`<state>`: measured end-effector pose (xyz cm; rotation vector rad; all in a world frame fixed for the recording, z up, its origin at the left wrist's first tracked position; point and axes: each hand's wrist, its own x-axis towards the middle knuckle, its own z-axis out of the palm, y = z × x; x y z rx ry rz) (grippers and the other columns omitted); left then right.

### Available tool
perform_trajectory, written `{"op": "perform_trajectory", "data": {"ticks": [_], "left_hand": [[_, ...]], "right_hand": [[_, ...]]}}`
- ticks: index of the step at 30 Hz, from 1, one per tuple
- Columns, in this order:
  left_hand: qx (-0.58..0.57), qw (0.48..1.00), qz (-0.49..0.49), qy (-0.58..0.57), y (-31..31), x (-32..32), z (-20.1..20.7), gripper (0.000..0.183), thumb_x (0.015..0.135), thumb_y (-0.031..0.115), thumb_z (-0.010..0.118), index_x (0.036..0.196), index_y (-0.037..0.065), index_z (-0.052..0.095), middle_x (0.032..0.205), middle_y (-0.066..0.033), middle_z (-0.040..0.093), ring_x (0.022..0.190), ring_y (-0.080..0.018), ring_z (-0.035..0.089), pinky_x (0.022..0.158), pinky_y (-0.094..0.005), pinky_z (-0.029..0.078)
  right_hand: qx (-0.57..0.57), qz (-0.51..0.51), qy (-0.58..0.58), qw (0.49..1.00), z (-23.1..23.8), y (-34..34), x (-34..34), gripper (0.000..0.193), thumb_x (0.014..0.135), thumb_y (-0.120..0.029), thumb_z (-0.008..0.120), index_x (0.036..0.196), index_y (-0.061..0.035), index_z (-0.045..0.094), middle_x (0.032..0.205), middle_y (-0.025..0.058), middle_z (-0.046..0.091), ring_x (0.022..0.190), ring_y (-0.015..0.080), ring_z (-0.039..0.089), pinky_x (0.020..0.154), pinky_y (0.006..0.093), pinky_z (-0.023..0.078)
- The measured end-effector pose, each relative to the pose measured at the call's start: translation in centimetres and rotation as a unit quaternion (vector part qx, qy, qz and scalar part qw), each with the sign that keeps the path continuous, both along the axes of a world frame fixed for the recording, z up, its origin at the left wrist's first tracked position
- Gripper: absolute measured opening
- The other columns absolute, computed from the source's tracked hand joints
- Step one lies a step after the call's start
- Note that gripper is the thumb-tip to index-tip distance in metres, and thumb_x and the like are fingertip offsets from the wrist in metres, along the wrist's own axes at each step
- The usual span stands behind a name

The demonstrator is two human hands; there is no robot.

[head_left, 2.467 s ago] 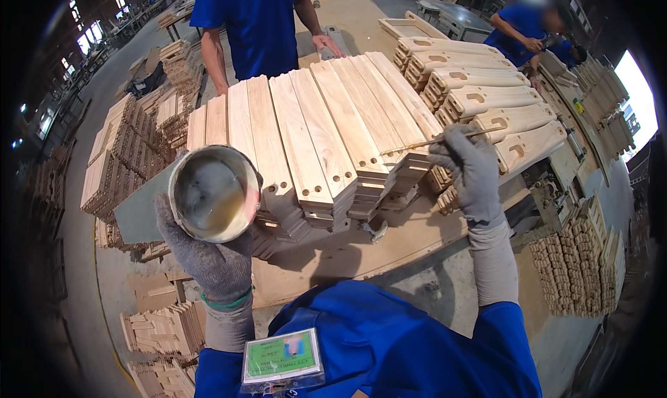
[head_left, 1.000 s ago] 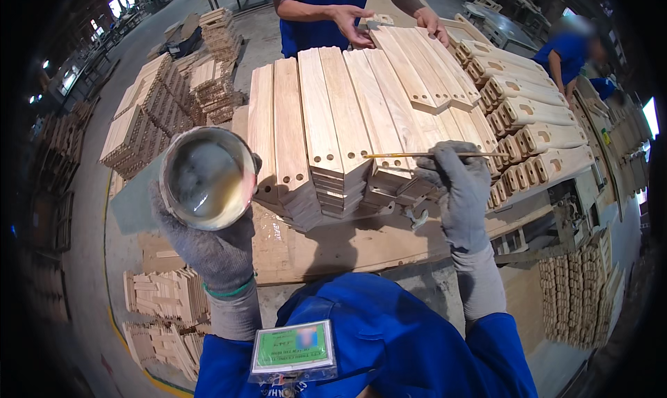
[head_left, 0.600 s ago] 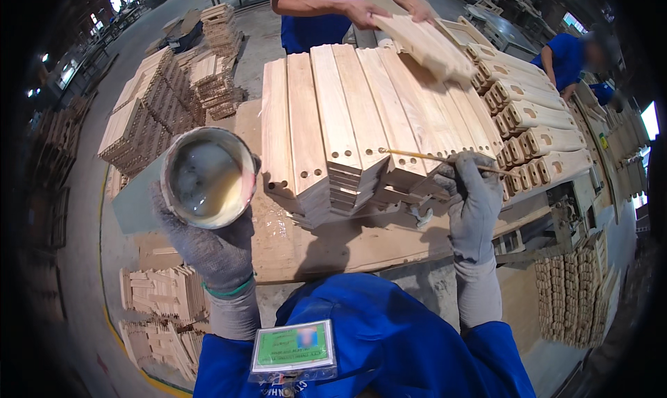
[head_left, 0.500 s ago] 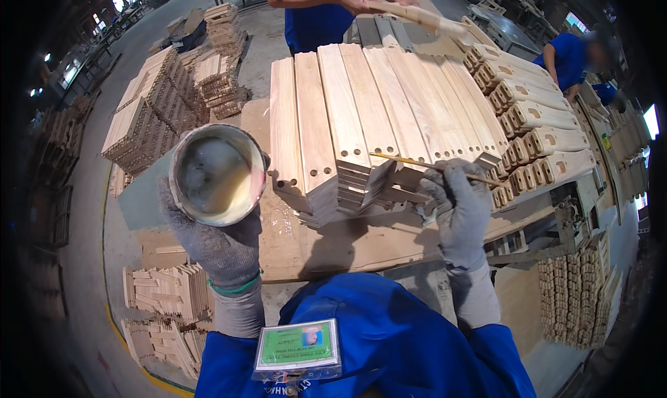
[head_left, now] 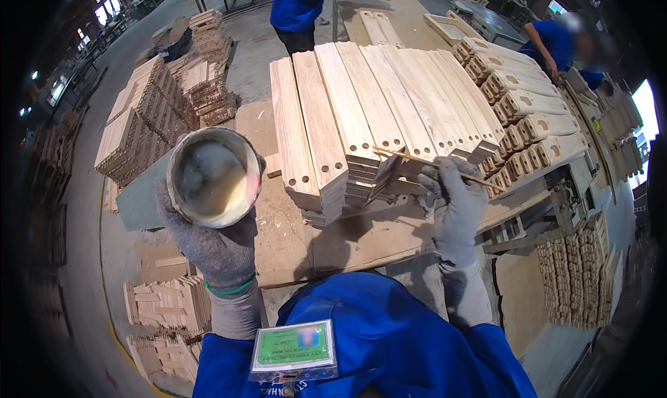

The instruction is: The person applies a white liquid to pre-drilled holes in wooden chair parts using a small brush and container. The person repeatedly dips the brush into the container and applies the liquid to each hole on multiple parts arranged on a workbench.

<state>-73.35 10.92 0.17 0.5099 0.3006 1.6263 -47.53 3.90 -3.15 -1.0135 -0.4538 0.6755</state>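
My gloved left hand (head_left: 212, 248) is wrapped round a round pot (head_left: 214, 177) and tilts its mouth toward me; inside is a cream-coloured, glue-like liquid. In my gloved right hand (head_left: 455, 203) I pinch a thin wooden stick (head_left: 479, 182), whose left tip lies at the holed ends of the boards. Those pale wooden boards (head_left: 361, 99) are stacked side by side on a work table (head_left: 292, 255), each with round holes in the end nearest me. Some lower boards stick out under the stick, partly in shadow.
To the right of the boards lie stacked slotted wooden pieces (head_left: 535, 106). More wood stacks (head_left: 135, 120) stand on the floor at left, with others (head_left: 573, 273) at lower right. One person (head_left: 295, 12) stands behind the table, another (head_left: 552, 43) at far right.
The person behind the table has moved left and away with the wooden piece. My stick has shifted slightly right along the board ends; the pot stays nearly in place.
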Motion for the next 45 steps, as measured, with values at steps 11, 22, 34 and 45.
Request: {"op": "perform_trajectory", "data": {"ticks": [11,22,34,45], "left_hand": [[0.004,0.999,-0.026,0.024,0.5,-0.6,0.0,0.051,0.095,0.043,0.040,0.132,0.009,0.040,0.130,-0.0154,0.045,0.121,-0.0311,0.045,0.102,-0.0528,0.038],[0.092,0.974,-0.040,0.204,0.2,1.3,-2.9,0.050,0.094,0.040,0.045,0.129,0.005,0.041,0.129,-0.0102,0.049,0.120,-0.0221,0.048,0.103,-0.0386,0.040],[0.088,0.992,0.029,0.083,0.6,2.5,-2.7,0.074,0.086,0.044,0.048,0.144,0.009,0.019,0.139,-0.0170,0.035,0.128,-0.0299,0.039,0.108,-0.0434,0.031],[0.120,0.985,0.057,0.113,1.4,3.0,-3.4,0.066,0.091,0.052,0.032,0.137,0.005,0.033,0.134,-0.0190,0.044,0.126,-0.0311,0.041,0.107,-0.0452,0.032]], "right_hand": [[0.035,-0.022,0.037,0.998,-1.9,-0.3,1.2,0.014,0.089,-0.006,0.058,0.099,0.0036,0.055,0.088,0.0123,0.061,0.076,0.0195,0.063,0.067,0.0285,0.056],[0.101,0.061,-0.242,0.963,4.4,-2.8,-5.7,0.013,0.084,0.004,0.058,0.094,0.0011,0.050,0.094,0.0202,0.061,0.080,0.0216,0.063,0.071,0.0312,0.055],[0.138,0.199,-0.357,0.902,2.4,-5.3,-8.2,0.005,0.075,-0.001,0.066,0.080,-0.0036,0.066,0.088,0.0198,0.067,0.087,0.0323,0.066,0.076,0.0373,0.053],[0.224,0.170,-0.209,0.937,2.6,-3.7,-8.6,0.009,0.083,-0.007,0.064,0.088,-0.0009,0.059,0.081,0.0168,0.066,0.076,0.0299,0.066,0.065,0.0416,0.055]]}}
